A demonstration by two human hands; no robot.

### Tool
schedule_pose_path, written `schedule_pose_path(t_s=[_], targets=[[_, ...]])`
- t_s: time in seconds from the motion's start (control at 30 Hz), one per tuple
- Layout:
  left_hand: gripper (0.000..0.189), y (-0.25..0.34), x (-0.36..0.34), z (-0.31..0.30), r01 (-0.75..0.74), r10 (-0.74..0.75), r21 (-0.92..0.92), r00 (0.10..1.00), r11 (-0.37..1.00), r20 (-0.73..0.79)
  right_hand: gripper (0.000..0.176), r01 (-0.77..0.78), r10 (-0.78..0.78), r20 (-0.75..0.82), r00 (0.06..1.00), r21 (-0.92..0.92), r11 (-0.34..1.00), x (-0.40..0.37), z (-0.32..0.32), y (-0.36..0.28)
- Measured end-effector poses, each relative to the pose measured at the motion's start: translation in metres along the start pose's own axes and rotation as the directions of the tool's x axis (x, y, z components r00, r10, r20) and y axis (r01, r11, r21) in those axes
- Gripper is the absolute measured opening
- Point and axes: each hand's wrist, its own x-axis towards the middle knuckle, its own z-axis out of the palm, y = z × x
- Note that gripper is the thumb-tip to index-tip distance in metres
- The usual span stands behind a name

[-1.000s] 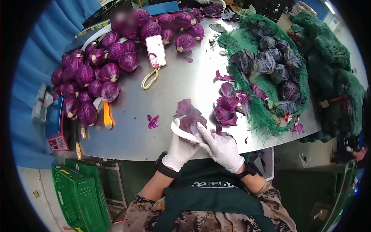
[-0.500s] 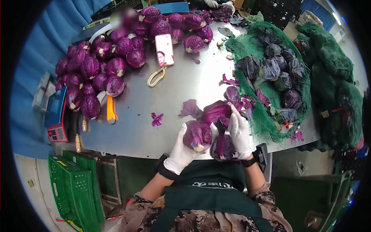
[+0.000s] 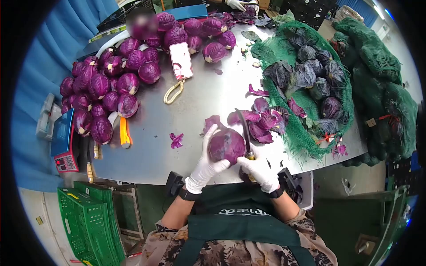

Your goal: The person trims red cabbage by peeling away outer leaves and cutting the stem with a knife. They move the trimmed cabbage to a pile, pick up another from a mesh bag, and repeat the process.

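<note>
A purple cabbage (image 3: 226,146) is held over the table's front edge. My left hand (image 3: 205,166), in a white glove, wraps round its left side and underside. On its right, my gloved right hand (image 3: 259,170) grips a knife (image 3: 245,128) with a dark curved blade pointing up and away; the thumb touches the cabbage. Loose purple leaves (image 3: 266,119) lie just beyond the knife. A dark cabbage piece below the right hand is partly hidden. To the right, a green net bag (image 3: 306,128) holds several dark cabbages (image 3: 330,108).
Several trimmed cabbages (image 3: 98,86) are piled at the left and back. A phone (image 3: 181,60) with a strap, an orange-handled tool (image 3: 125,133) and a scale (image 3: 65,142) are on the metal table (image 3: 155,150). A co-worker's gloved hands (image 3: 237,5) show at the back. Green crates (image 3: 88,221) stand lower left.
The cabbage has turned so its pale stem end no longer shows. My right hand has moved in beside it, and the knife blade now stands in view. The leaves it touched lie on the table.
</note>
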Motion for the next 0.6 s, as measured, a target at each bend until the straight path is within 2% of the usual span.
schedule_pose_path(t_s=[0.03,0.07,0.13,0.17,0.2,0.27,0.3,0.33,0.4,0.43,0.53,0.6], targets=[[0.096,-0.003,-0.001,-0.003,-0.023,0.023,0.128,1.0,0.992,0.0,0.055,0.097,-0.097,-0.04,0.994,-0.011,0.995,0.003,0.003,0.005],[0.101,-0.004,-0.003,-0.004,-0.04,0.041,0.254,0.999,0.966,0.001,0.055,0.097,-0.097,-0.036,0.995,-0.003,0.995,0.003,0.004,0.01],[0.105,-0.002,-0.004,-0.004,-0.022,0.021,0.234,1.0,0.972,0.005,0.058,0.162,-0.164,-0.043,0.986,-0.048,0.986,0.001,0.003,0.017],[0.102,0.004,-0.004,0.001,-0.006,0.005,0.257,1.0,0.966,0.004,0.062,0.091,-0.093,-0.025,0.995,-0.057,0.994,-0.002,0.005,0.005],[0.099,0.007,-0.003,0.005,0.01,-0.01,0.279,1.0,0.96,0.001,0.062,0.09,-0.091,-0.026,0.995,-0.059,0.994,-0.003,0.002,0.004],[0.096,0.008,-0.003,0.009,0.006,-0.002,0.264,1.0,0.965,-0.015,0.069,0.205,-0.207,0.012,0.978,-0.197,0.959,-0.006,-0.006,-0.002],[0.094,0.006,-0.004,0.012,0.013,-0.007,0.251,1.0,0.968,-0.025,0.074,0.425,-0.443,0.048,0.895,-0.389,0.817,-0.006,-0.006,-0.007],[0.094,0.002,-0.005,0.01,0.024,-0.02,0.247,1.0,0.969,-0.019,0.078,0.545,-0.594,0.129,0.794,-0.586,0.6,-0.009,-0.009,-0.016],[0.092,-0.004,-0.002,0.004,-0.066,0.089,0.479,0.996,0.875,-0.025,0.077,0.488,-0.499,0.227,0.836,-0.724,0.488,-0.015,-0.005,-0.038],[0.09,-0.001,-0.002,0.007,-0.036,0.046,0.378,0.999,0.925,-0.016,0.077,0.478,-0.497,0.217,0.84,-0.728,0.491,-0.011,-0.008,-0.037],[0.089,0.002,-0.004,0.004,-0.022,0.033,0.424,0.999,0.906,-0.019,0.07,0.529,-0.528,0.249,0.812,-0.697,0.484,-0.006,-0.012,-0.03],[0.088,0.006,-0.004,0.006,-0.018,0.035,0.385,0.999,0.923,-0.037,0.062,0.537,-0.519,0.223,0.825,-0.596,0.597,-0.003,-0.01,-0.031]])
